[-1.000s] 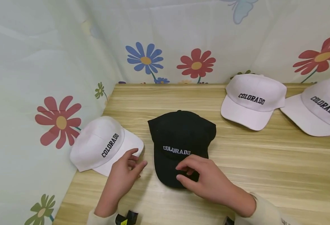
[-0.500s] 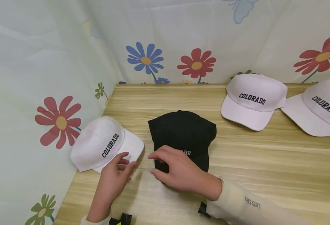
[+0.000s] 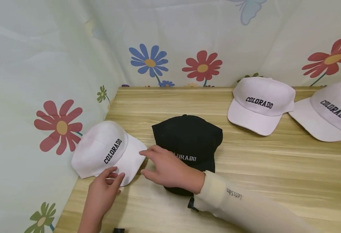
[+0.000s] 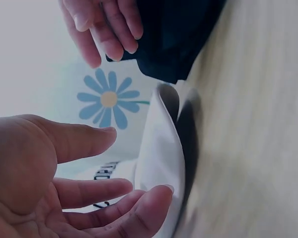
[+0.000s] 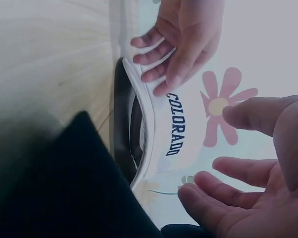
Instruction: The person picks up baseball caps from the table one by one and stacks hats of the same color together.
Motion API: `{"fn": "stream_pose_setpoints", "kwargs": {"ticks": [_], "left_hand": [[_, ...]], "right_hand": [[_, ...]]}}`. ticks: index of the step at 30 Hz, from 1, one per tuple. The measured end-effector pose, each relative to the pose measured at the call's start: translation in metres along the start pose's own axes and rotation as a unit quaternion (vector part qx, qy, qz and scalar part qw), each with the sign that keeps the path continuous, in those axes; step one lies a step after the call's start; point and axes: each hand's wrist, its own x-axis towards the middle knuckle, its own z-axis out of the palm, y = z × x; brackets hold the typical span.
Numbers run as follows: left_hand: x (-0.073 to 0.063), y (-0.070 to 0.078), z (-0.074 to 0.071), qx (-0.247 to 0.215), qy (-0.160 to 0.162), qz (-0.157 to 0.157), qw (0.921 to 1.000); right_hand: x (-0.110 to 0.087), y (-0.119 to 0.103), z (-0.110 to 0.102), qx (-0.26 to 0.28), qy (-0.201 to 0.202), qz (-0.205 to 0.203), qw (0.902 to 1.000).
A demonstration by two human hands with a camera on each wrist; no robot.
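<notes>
Across the whole scene runs a pale flowered curtain (image 3: 42, 64), hung behind & to the left of a light wood table (image 3: 275, 181). On the table's far right sit two white caps, one (image 3: 330, 110) cut by the frame edge, the other (image 3: 260, 103) just beside it, both w/ COLORADO lettering, well apart from the hands. Near the table's middle lies a black cap (image 3: 187, 136), brim toward the person, white COLORADO partly hidden by the right hand. At the left edge of the table, up against the curtain, rests a white cap (image 3: 106, 149) w/ its brim pointing right, close beside the black cap but not touching it as far as the head view shows. Right hand (image 3: 167, 168), cream sleeve behind it, lies over the black cap's brim w/ fingers apart & nearly straight, reaching toward the white cap's brim; it grips nothing. Left hand (image 3: 103, 191) is relaxed, fingers spread, fingertips (image 5: 154, 59) touching the white cap's brim at its near edge, not curled round it; left wrist view shows the palm open beside that brim.
</notes>
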Motion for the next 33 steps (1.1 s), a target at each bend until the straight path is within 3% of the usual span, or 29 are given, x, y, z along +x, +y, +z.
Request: {"fn": "stream_pose_setpoints", "kwargs": {"ticks": [9,17,27,33], "left_hand": [[-0.005,-0.019,-0.006,0.038,0.014,-0.028,0.9988],[-0.006,-0.025,-0.010,0.077,0.010,-0.061,0.9951],[-0.009,-0.030,-0.010,0.032,0.015,-0.088,0.9955],[-0.011,-0.033,-0.008,-0.021,0.041,-0.094,0.9946]], "right_hand": [[0.027,-0.003,0.008,-0.008,0.010,0.014,0.9998],[0.046,-0.003,0.018,-0.017,-0.026,0.052,0.9982],[0.061,-0.004,0.031,-0.035,-0.057,0.083,0.9942],[0.070,-0.003,0.039,-0.038,-0.064,0.099,0.9923]]}}
